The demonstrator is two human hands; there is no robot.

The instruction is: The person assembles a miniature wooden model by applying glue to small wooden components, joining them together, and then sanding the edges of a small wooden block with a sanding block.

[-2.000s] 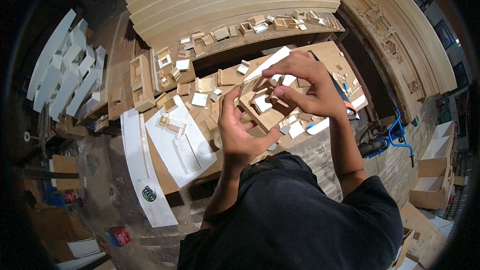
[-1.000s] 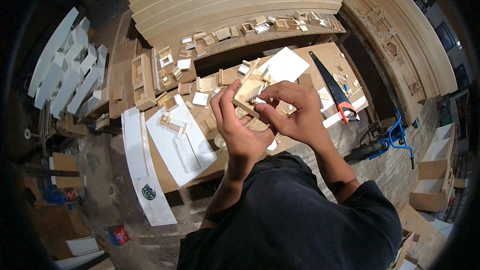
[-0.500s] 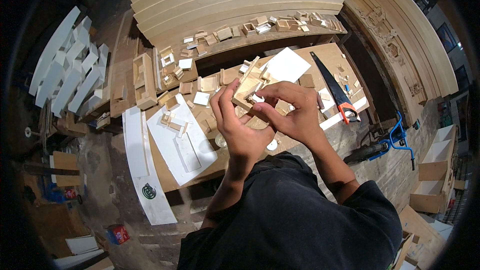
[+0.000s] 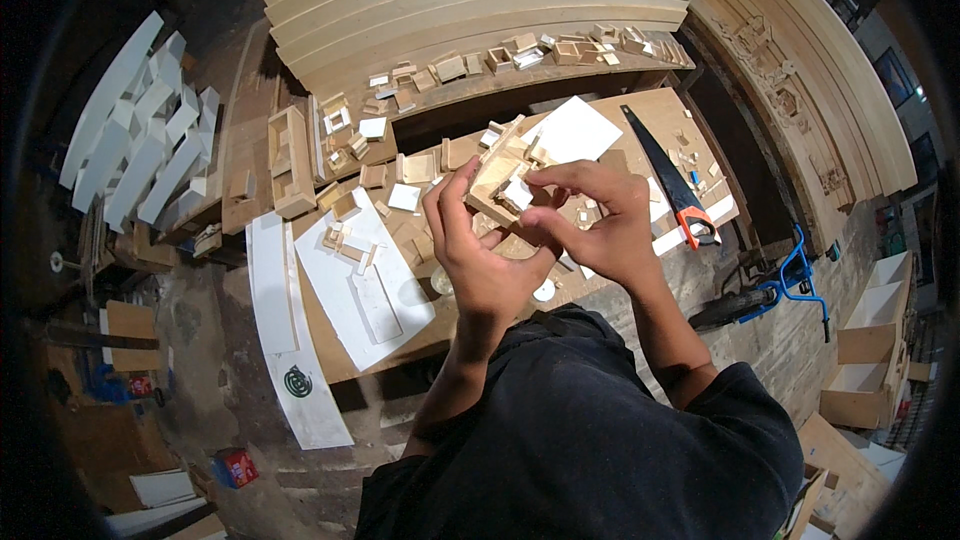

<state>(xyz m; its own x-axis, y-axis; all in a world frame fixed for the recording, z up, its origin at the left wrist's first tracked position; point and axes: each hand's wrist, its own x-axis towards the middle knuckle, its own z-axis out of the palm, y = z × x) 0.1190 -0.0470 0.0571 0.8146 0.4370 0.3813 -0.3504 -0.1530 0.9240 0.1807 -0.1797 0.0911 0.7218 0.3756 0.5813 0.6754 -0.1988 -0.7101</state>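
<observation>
My left hand [image 4: 484, 265] holds a small wooden tray [image 4: 494, 183] from beneath, fingers along its left side, above the workbench. A small white-topped wooden piece [image 4: 515, 194] sits at the near corner of the tray. My right hand [image 4: 607, 223] has its thumb and forefinger at the right side of this piece, spaced about its width, in a pinch. The other right fingers curl back. Below, a white board [image 4: 408, 285] lies on the bench with a small wooden assembly [image 4: 350, 243] on it.
A handsaw [image 4: 660, 175] with an orange and black handle lies at the right of the bench [image 4: 640, 125]. Beyond are a white sheet [image 4: 572, 130] and a shelf [image 4: 450, 90] with several small wooden boxes. A blue-framed bicycle [image 4: 790, 275] stands at the right.
My right thumb and forefinger have spread slightly and shifted right, uncovering more of the white-topped piece. My left hand and the tray have hardly moved.
</observation>
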